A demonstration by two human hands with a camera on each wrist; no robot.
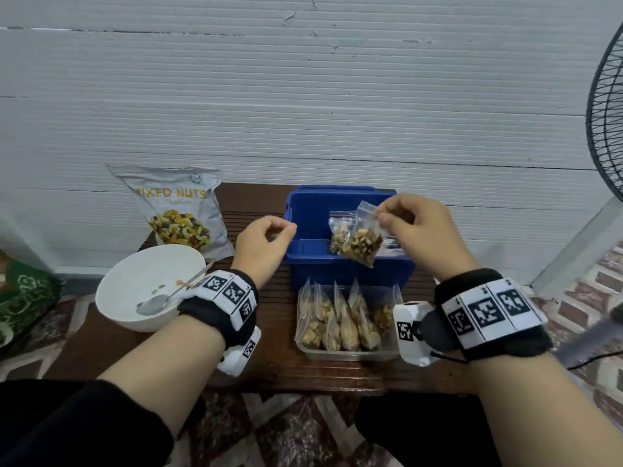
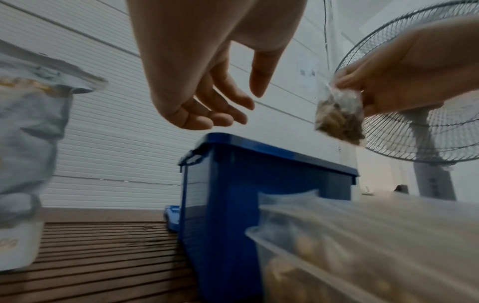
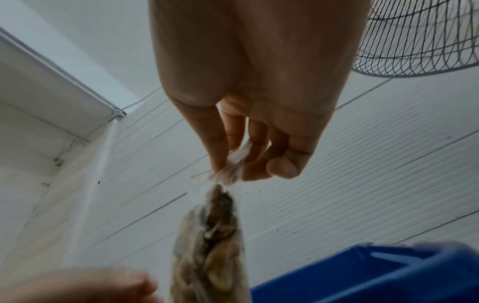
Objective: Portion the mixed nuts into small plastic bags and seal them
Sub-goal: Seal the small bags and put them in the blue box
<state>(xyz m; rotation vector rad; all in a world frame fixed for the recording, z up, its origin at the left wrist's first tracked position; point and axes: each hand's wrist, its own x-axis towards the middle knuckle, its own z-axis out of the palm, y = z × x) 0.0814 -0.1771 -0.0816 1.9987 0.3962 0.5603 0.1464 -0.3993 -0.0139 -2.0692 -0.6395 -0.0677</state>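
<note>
My right hand [image 1: 387,215] pinches the top edge of a small clear bag of mixed nuts [image 1: 362,242], which hangs over the blue bin [image 1: 303,210]. The right wrist view shows thumb and fingers [image 3: 282,168] clamped on the bag's [image 3: 210,256] top strip. My left hand [image 1: 279,230] hovers left of the bin with loosely curled fingers and holds nothing; the left wrist view shows its [image 2: 223,110] palm empty. Another filled bag [image 1: 338,234] lies inside the bin. A clear tray [image 1: 350,353] in front holds several filled bags.
A large mixed nuts pouch [image 1: 178,210] stands at the back left against the wall. A white bowl [image 1: 135,281] with a spoon [image 1: 158,301] sits at the left on the dark wooden table [image 1: 286,372]. A standing fan [image 1: 606,129] is at the right.
</note>
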